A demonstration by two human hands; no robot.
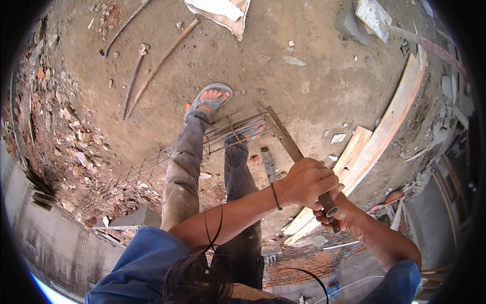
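My left hand [310, 181] is closed around a long rusty metal pipe [288, 138], near its close end, which looks hollow. From there the pipe slants away to the upper left, and its far end meets the end of a rebar cage [217, 139]. Just below and right of it, my right hand [344, 212] is also closed, with a short dark rod end [335, 226] sticking out beneath its fingers. Whether that rod is separate from the pipe I cannot tell. The cage lies low across my legs, between my sandalled feet, and runs off to the lower left.
Long wooden boards [385, 134] lie to the right. Two rusty rods [161, 67] and a ribbed bar [124, 26] rest on the dirt at upper left. Brick rubble [81, 137] covers the left side. A torn white sack [223, 12] lies ahead; a dark cylindrical piece [268, 164] is near my right foot.
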